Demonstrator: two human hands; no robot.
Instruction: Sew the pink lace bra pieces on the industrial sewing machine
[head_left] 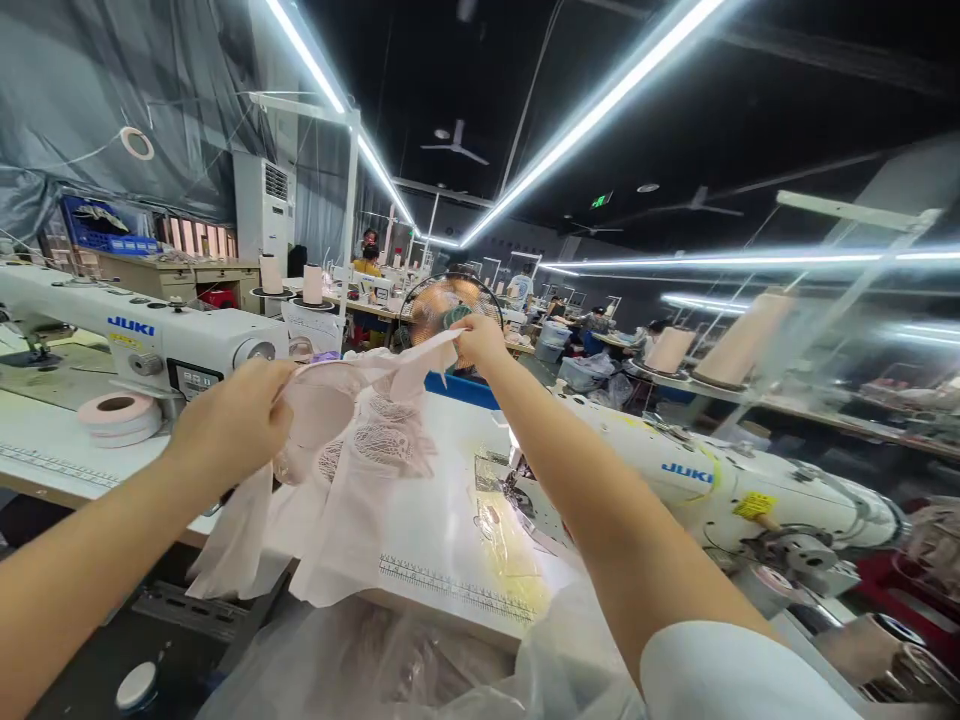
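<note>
I hold a pale pink lace garment piece up above the white sewing table, stretched between both hands. My left hand grips its left side near a padded cup. My right hand pinches its upper right corner, raised higher and farther away. Loose pink fabric hangs down from the piece over the table's front edge. Under my right forearm stands a white JUKI sewing machine, its needle area lit by a small lamp.
A second JUKI sewing machine stands at the left with a roll of pink tape beside it. Clear plastic bags lie below the table edge. Thread cones stand at the right. A fan and other workers are behind.
</note>
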